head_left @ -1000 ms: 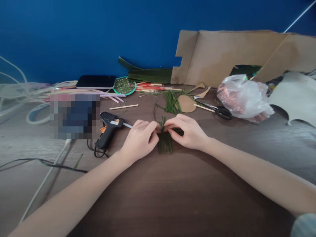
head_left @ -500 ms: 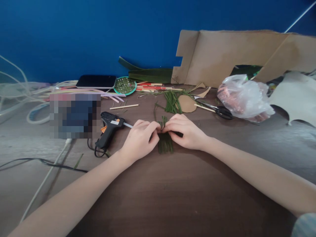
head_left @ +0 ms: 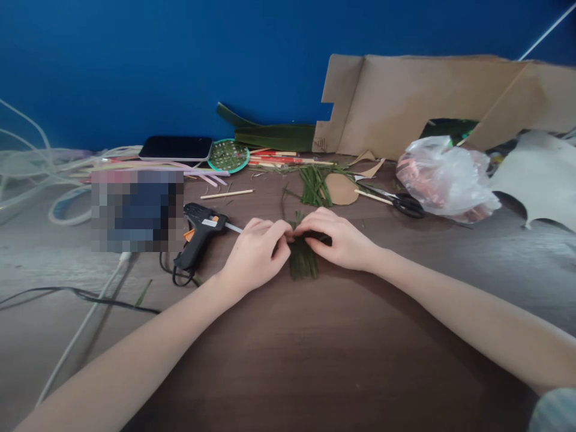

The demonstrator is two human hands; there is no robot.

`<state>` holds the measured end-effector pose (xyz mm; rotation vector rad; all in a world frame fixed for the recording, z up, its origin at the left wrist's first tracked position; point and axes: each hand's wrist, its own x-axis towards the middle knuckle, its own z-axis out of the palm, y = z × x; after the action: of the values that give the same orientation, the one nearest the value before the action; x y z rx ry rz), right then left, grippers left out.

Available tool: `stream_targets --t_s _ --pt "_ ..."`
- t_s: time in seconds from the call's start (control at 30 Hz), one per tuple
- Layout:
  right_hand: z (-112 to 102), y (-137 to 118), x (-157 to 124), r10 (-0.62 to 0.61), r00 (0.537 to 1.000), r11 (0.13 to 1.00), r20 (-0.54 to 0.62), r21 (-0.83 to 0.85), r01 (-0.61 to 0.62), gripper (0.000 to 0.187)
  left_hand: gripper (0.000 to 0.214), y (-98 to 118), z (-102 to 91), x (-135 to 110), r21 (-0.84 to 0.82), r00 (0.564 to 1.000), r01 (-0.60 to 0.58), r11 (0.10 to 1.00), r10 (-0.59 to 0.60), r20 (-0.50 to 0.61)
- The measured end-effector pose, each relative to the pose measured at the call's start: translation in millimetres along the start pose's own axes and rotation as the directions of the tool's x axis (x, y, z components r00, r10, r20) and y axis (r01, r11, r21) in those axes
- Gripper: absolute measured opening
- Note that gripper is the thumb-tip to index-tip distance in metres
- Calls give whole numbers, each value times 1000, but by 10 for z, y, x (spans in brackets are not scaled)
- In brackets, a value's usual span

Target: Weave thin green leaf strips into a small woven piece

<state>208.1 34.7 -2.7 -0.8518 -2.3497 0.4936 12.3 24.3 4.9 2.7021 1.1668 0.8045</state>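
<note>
Pinching green leaf-strip bundle (head_left: 303, 264) with left hand (head_left: 254, 255) and right hand (head_left: 339, 240), dark wooden table (head_left: 315, 348), blue wall (head_left: 180, 60) behind

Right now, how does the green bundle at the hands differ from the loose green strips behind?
The green bundle is pinched by left hand and right hand; the loose strips lie untouched. The bundle is packed tight; the loose strips splay. Both are green, on the table.

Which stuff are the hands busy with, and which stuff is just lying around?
In use: left hand, right hand, bundle of green leaf strips pinched by both.
Lying about: glue gun, scissors, plastic bag, phone, cardboard.
</note>
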Motion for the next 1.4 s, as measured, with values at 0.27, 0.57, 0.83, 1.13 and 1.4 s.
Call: stream_targets --t_s 0.27,0.57,0.83,1.13,1.4 --pt "31 21 -18 41 999 994 6 -106 -40 24 15 5 -19 6 -55 1000 26 998 -25 13" --pt "35 24 -15 50 999 994 10 -96 -49 26 17 15 -27 6 -57 996 83 995 -82 22" --pt "20 2 -12 110 993 987 -46 -113 -114 17 13 6 16 10 23 989 105 994 -107 104" --pt "19 4 -17 96 995 990 -19 -105 -97 12 14 -2 33 9 42 988 83 996 -88 126" --pt "14 11 -3 74 997 994 -3 -79 -74 12 11 -16 42 -6 60 993 36 998 -43 114"
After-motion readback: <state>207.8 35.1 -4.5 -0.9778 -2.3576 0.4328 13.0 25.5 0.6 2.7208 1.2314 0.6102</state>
